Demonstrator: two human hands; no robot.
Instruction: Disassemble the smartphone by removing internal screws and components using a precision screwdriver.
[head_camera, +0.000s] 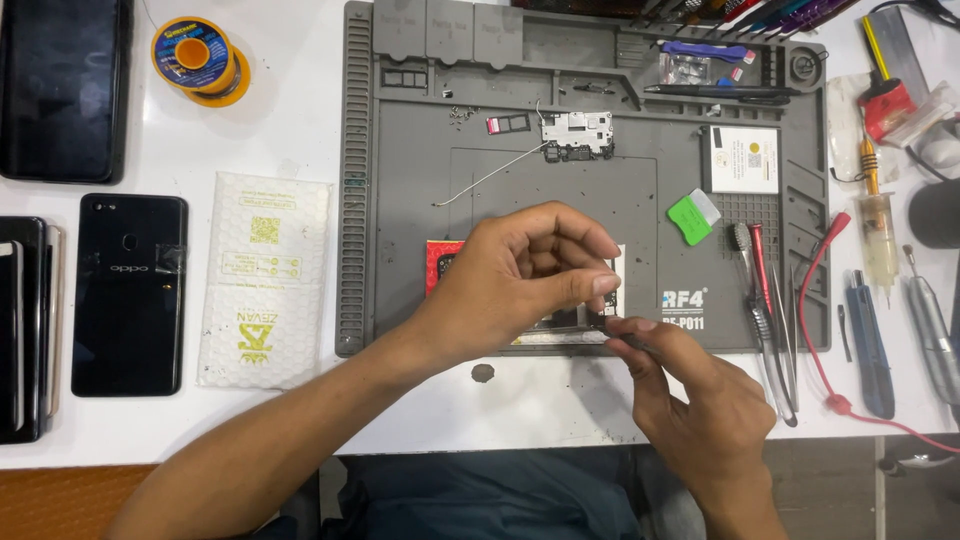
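Both forearms reach in from the near edge and meet over the near part of the grey mat (400, 200). Under them lies an opened phone (560, 320), mostly hidden, with a red edge showing at its left. Left hand (520, 280) arches over the phone, thumb and forefinger pinched together at its right side; whether anything sits between the tips is too small to tell. Right hand (700, 400) is closed around a thin dark tool (625, 340) whose tip meets the phone just beside the left fingertips.

Farther back on the mat sit a metal plate (578, 135), a small red tray (494, 124) and a thin wire (490, 178). To the right lie a green pick (688, 220) and a white card (743, 158), then tweezers (765, 320) at the mat's right edge, with a red cable (815, 330) and a blue tool (868, 345) beyond.

Left of the mat lie a white bubble pouch (262, 280), a black phone (129, 292), stacked phones (22, 330), a dark tablet (62, 85) and a solder spool (197, 58) on the white table (300, 130).
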